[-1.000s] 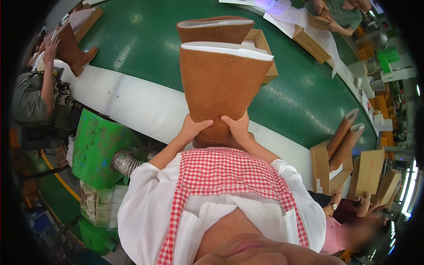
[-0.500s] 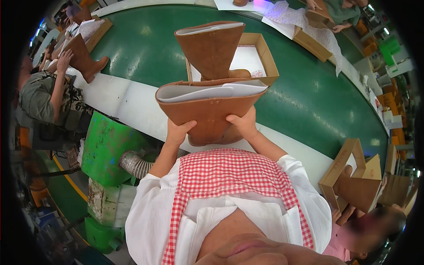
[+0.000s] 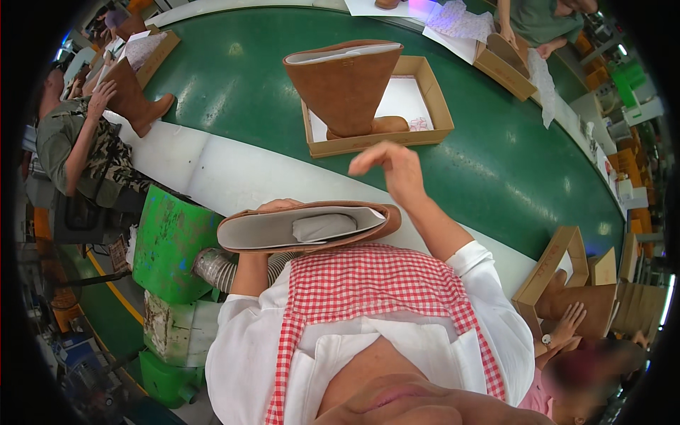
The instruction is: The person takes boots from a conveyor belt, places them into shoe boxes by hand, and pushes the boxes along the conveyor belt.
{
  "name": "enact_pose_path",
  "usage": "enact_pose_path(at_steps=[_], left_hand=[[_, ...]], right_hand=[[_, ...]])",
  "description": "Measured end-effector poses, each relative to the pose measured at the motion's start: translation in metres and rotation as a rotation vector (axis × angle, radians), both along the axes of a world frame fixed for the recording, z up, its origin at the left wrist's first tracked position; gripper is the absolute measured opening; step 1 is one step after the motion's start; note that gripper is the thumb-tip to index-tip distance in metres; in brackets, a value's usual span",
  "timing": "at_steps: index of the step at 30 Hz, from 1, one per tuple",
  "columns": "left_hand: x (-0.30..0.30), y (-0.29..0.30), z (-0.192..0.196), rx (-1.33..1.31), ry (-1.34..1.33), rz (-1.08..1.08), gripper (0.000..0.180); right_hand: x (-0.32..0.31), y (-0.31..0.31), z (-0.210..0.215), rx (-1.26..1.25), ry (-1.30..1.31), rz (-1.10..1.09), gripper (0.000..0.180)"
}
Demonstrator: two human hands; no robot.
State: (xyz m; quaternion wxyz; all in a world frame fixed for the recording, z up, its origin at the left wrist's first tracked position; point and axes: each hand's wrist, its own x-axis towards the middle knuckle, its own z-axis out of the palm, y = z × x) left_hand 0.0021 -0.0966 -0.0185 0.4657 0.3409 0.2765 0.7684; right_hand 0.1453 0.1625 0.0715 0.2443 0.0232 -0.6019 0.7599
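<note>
A brown boot (image 3: 262, 230) is held close against my red checked apron (image 3: 375, 283). Its wide top opening faces up, showing a pale lining and a white filling inside. My left hand (image 3: 281, 204) grips the boot's far side; only part of its fingers shows. Raised in the air beyond the boot, my right hand (image 3: 397, 170) is empty, with its fingers extended and bent toward the left. A second brown boot (image 3: 343, 92) stands upright in an open cardboard box (image 3: 386, 143), its toe pointing right. White paper lines the box.
The box rests on a green belt (image 3: 234, 106) with a white ledge (image 3: 227, 177) along my side. A green machine (image 3: 173, 244) with a ribbed hose (image 3: 216, 269) stands at left. Co-workers handle boots at left, far right and lower right, near another box (image 3: 549, 265).
The boot I hold has come toward my apron and leftward, its opening tilting up. My right hand has let go of it and lifted away.
</note>
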Motion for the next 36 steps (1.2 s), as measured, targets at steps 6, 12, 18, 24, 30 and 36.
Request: enact_pose_path(at_steps=[6, 12, 18, 24, 30, 36], left_hand=[[-0.006, 0.037, 0.026, -0.1, -0.138, -0.112, 0.054], [-0.055, 0.085, 0.02, -0.459, 0.202, 0.115, 0.061], [-0.075, 0.134, 0.016, -0.565, 0.49, 0.448, 0.088], [-0.071, 0.163, 0.043, -0.393, 0.475, 0.451, 0.081], [-0.043, 0.169, 0.08, -0.128, 0.093, 0.482, 0.068], [-0.017, 0.165, 0.064, -0.24, -0.064, 0.426, 0.062]], right_hand=[[-0.071, 0.105, -0.065, 0.317, -0.382, -0.673, 0.056], [-0.105, 0.131, -0.073, 0.251, -0.482, -0.26, 0.066], [-0.111, 0.12, -0.046, 0.266, -0.469, -0.243, 0.046], [-0.087, 0.087, 0.04, 0.404, -0.306, -0.282, 0.048], [-0.068, 0.074, 0.046, 0.428, -0.164, -0.182, 0.083], [-0.035, 0.032, -0.008, 0.464, -0.355, -0.346, 0.099]])
